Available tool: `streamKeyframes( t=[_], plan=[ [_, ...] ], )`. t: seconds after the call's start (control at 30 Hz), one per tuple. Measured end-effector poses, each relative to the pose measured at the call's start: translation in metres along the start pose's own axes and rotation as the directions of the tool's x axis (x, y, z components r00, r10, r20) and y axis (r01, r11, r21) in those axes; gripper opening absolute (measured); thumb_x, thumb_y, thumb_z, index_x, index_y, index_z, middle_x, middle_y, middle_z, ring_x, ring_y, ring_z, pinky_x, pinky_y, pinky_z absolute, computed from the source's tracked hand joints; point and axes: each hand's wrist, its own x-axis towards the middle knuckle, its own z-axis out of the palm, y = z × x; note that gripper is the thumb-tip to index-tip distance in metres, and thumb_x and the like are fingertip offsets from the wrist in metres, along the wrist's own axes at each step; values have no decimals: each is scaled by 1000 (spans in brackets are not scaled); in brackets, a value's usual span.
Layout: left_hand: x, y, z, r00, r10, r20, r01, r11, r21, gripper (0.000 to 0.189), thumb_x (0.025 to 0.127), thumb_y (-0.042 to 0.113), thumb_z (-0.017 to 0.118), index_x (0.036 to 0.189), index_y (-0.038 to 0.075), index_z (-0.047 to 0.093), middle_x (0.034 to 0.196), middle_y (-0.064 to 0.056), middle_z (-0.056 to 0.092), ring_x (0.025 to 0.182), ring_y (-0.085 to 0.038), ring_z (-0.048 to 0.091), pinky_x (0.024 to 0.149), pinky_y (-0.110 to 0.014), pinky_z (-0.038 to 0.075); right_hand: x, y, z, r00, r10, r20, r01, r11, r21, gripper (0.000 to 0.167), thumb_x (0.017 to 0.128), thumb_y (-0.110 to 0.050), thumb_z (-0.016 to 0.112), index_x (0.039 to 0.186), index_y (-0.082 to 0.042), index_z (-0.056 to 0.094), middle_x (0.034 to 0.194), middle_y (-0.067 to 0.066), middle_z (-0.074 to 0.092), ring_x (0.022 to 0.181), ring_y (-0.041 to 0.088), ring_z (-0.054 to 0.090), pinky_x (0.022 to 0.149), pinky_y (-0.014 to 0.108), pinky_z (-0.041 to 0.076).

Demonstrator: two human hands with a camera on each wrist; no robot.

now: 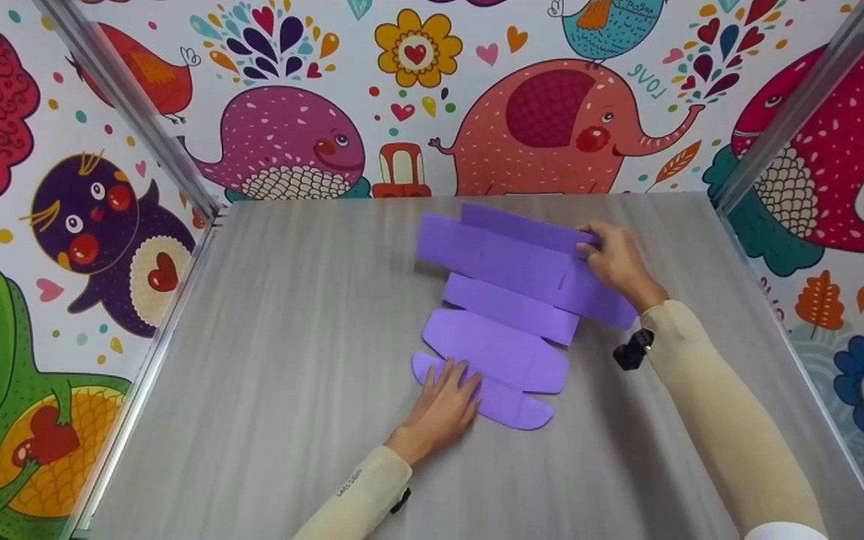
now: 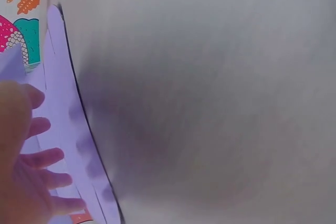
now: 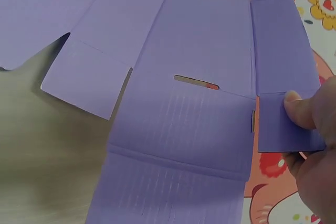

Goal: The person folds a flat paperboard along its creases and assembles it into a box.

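A purple die-cut cardboard box blank (image 1: 507,322) lies partly unfolded on the table, its far panels raised off the surface. At its far right, my right hand (image 1: 618,259) pinches the end of the upright far flap (image 3: 286,51) between thumb and fingers. My left hand (image 1: 443,409) rests with spread, fairly straight fingers on the rounded near flap (image 1: 522,412). In the left wrist view the left hand (image 2: 31,156) appears beside the blank's near edge. A slot (image 3: 197,81) and crease lines show in the right wrist view.
The grey wood-grain table (image 1: 289,337) stretches out around the blank. Metal posts (image 1: 139,112) stand at its far corners, and a wall (image 1: 402,161) with cartoon animals rises behind. A small black wrist camera (image 1: 633,349) hangs at the right wrist.
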Motion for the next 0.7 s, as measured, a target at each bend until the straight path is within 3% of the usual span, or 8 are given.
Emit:
streamKeyframes(
  t=[0.2, 0.43, 0.7],
  plan=[
    [8, 0, 0, 999, -7, -42, 6, 1000, -15, 43, 100, 32, 57, 139, 13, 56, 143, -15, 55, 135, -37, 52, 110, -57, 43, 4, -13, 1, 999, -26, 42, 25, 1000, 11, 25, 97, 3, 56, 121, 7, 63, 120, 28, 67, 108, 39, 63, 97, 55, 52],
    [27, -2, -2, 995, -2, -96, 6, 999, 41, 47, 98, 34, 59, 140, 14, 56, 142, -15, 55, 132, -35, 53, 109, -53, 44, 7, -24, 5, 996, -60, 63, 60, 998, -3, 24, 97, 3, 57, 120, 4, 65, 118, 26, 68, 103, 38, 65, 96, 55, 53],
    [43, -1, 1, 995, -26, -91, 33, 997, 75, 47, 96, 35, 59, 139, 15, 57, 141, -13, 56, 132, -34, 53, 106, -51, 45, 9, -31, 7, 991, -116, 63, 119, 992, -31, 20, 96, 3, 60, 114, 3, 67, 114, 24, 71, 100, 35, 66, 91, 53, 54]
  ],
)
